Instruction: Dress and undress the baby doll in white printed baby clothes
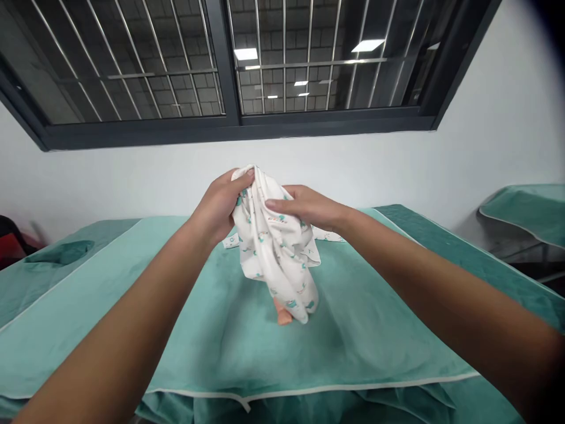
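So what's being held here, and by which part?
A white patterned cloth: the left hand grips its top, the right hand its upper right side.

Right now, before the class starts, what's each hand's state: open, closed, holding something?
Left hand: closed, holding the white cloth near its top.
Right hand: closed on the same cloth, thumb in front, fingers mostly hidden.

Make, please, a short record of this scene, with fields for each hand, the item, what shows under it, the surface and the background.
Left hand: grips the cloth's upper edge
Right hand: holds the cloth, thumb in front
Item: white printed cloth, bunched in folds
Under it: small peach-coloured part, mostly hidden; whole object unclear
Surface: light green cover with pale edging
Background: white wall, dark-framed window, metal bars
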A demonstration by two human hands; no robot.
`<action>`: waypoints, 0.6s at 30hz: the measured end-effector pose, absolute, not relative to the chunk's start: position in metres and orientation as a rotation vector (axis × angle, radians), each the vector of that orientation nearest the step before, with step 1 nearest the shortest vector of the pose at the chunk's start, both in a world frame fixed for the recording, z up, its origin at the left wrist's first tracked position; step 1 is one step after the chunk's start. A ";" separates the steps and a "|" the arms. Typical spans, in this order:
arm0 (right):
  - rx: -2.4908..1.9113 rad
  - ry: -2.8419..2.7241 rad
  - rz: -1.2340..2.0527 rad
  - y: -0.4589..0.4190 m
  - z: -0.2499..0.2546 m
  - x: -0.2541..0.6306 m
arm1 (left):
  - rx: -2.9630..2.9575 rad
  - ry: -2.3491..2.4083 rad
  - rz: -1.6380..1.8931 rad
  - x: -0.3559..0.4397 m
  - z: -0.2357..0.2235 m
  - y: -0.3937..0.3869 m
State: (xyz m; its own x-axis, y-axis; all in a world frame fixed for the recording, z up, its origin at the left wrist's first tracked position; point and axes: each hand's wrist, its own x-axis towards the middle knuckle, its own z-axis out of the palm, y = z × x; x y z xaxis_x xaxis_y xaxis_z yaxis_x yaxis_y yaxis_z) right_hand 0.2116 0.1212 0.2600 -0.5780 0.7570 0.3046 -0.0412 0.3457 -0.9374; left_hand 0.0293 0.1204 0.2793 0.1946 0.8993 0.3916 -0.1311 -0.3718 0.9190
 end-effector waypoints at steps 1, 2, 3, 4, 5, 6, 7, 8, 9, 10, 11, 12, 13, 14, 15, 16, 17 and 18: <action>-0.646 -1.835 1.322 0.120 0.259 0.212 | 1.479 0.748 1.313 0.031 0.276 0.120; -0.647 -1.793 1.309 0.120 0.258 0.212 | 1.459 0.736 1.257 0.033 0.272 0.119; -0.629 -1.725 1.282 0.120 0.257 0.212 | 1.459 0.732 1.193 0.035 0.267 0.117; -0.599 -1.646 1.250 0.121 0.257 0.212 | 1.480 0.734 1.113 0.036 0.263 0.114; -0.570 -1.570 1.216 0.123 0.256 0.212 | 1.522 0.737 1.005 0.037 0.259 0.111; -0.553 -1.509 1.189 0.125 0.256 0.212 | 1.578 0.738 0.874 0.036 0.256 0.108; -0.548 -1.465 1.171 0.127 0.255 0.212 | 1.632 0.736 0.747 0.035 0.253 0.106; -0.552 -1.436 1.161 0.128 0.255 0.213 | 1.674 0.733 0.648 0.034 0.251 0.104; -0.563 -1.423 1.166 0.129 0.253 0.214 | 1.698 0.730 0.604 0.032 0.250 0.104; -0.580 -1.431 1.193 0.129 0.251 0.215 | 1.698 0.730 0.625 0.030 0.249 0.105; -0.605 -1.465 1.241 0.129 0.249 0.217 | 1.671 0.729 0.708 0.029 0.248 0.106; -0.634 -1.528 1.301 0.128 0.247 0.218 | 1.620 0.726 0.826 0.028 0.247 0.108; -0.669 -1.617 1.363 0.127 0.244 0.219 | 1.557 0.718 0.948 0.028 0.247 0.111; -0.704 -1.717 1.411 0.125 0.242 0.219 | 1.491 0.710 1.050 0.027 0.246 0.113; -0.733 -1.808 1.436 0.125 0.240 0.219 | 1.426 0.704 1.126 0.027 0.246 0.116; -0.755 -1.870 1.431 0.124 0.239 0.219 | 1.369 0.701 1.176 0.027 0.245 0.118; -0.772 -1.895 1.405 0.124 0.238 0.218 | 1.326 0.703 1.209 0.027 0.244 0.119; -0.785 -1.884 1.368 0.124 0.237 0.217 | 1.298 0.706 1.224 0.027 0.243 0.121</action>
State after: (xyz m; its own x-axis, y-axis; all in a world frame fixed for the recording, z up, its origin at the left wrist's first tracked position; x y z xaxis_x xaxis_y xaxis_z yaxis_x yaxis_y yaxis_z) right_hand 0.2167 0.1244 0.2370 -0.5932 0.7871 0.1692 0.0827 0.2686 -0.9597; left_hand 0.0275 0.1208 0.2425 0.2727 0.9337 0.2322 -0.2659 -0.1588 0.9508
